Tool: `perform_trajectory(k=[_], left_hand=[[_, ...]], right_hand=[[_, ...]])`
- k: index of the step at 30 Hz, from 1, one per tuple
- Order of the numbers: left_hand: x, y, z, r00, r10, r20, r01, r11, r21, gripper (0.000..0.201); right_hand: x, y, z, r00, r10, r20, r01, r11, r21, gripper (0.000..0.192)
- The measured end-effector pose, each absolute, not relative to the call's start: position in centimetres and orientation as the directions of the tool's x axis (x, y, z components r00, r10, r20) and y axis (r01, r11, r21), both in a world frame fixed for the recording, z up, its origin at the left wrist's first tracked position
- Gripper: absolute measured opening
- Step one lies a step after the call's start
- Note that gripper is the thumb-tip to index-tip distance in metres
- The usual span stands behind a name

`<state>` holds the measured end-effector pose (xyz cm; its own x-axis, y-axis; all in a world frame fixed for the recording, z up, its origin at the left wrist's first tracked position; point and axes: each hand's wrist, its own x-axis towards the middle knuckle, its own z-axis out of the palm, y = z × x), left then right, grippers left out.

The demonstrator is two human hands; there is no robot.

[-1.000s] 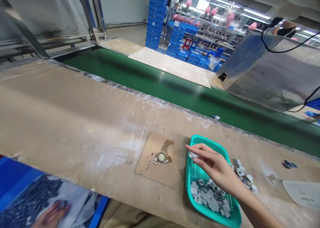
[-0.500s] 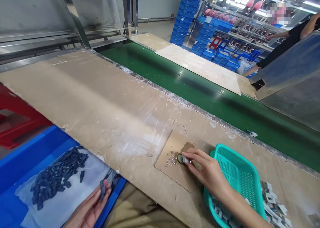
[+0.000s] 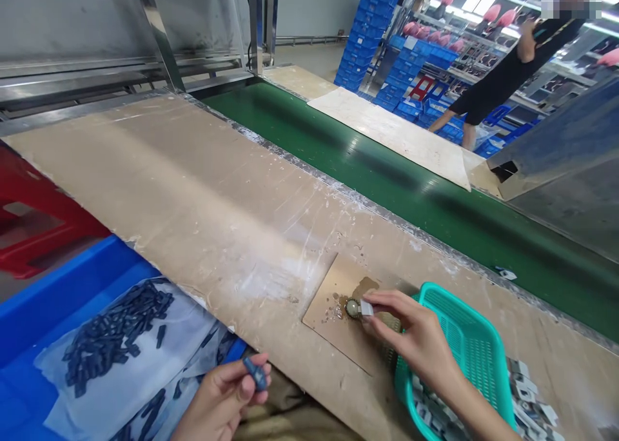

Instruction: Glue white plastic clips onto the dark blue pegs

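Grey chip (image 3: pixel 366 308) pinched in my right hand (image 3: pixel 420 342) over the cap (image 3: pixel 352 308), lower centre; dark-blue piece (image 3: pixel 255 372) pinched in my left hand (image 3: pixel 223 400).

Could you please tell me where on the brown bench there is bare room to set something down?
Free: the brown worktop left of the small cardboard square, up to the green conveyor belt. Crowded: around the teal mesh basket and right hand.

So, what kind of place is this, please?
Probably a factory assembly line: a green conveyor belt beside the workbench, stacked blue crates, and a blue bin of small dark parts.
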<state>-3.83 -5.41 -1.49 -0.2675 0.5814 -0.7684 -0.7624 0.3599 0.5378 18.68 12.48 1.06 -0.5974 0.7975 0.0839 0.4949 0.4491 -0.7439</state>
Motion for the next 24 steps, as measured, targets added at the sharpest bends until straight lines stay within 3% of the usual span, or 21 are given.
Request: perform_trajectory(k=[3,6,8,11,17,20,24], left_hand=[[-2.2,-4.0,-2.3,-0.326,0.715,-0.618,-0.699,0.258,0.667,0.035],[-0.8,-2.5,-2.6,-0.566,0.807,-0.165,-0.388,-0.084,0.918,0.01],[0.0,-1.6,-2.4,-0.633,0.747,0.205,-0.074,-0.322,0.944,0.018],[0.8,-0.9,-1.9,-0.576,0.644,0.504,0.234,-0.461,0.856,0.026],[1.7,-0.3,-0.8,-0.468,0.548,0.694,0.37,-0.591,0.717,0.014],[1.5,-0.2,0.0,-0.422,0.529,0.737,0.391,-0.627,0.674,0.009],[0.0,-0.9,0.7,-0.153,0.59,0.793,0.519,-0.635,0.573,0.011]], right_hand=[[18.5,11.4,2.6,-0.502,0.865,-0.001,0.39,0.226,-0.893,0.02],[17.6,9.3,4.5,-0.465,0.876,-0.127,0.318,0.032,-0.948,0.02],[16.7,7.7,5.8,-0.443,0.882,-0.161,0.266,-0.042,-0.963,0.019],[15.6,5.9,7.0,-0.425,0.893,-0.148,0.169,-0.082,-0.982,0.021],[15.2,5.3,6.9,-0.48,0.855,-0.198,0.126,-0.155,-0.98,0.026],[15.8,5.7,6.7,-0.547,0.822,-0.155,0.197,-0.053,-0.979,0.025],[16.5,6.2,6.8,-0.637,0.768,-0.07,0.273,0.14,-0.952,0.025]])
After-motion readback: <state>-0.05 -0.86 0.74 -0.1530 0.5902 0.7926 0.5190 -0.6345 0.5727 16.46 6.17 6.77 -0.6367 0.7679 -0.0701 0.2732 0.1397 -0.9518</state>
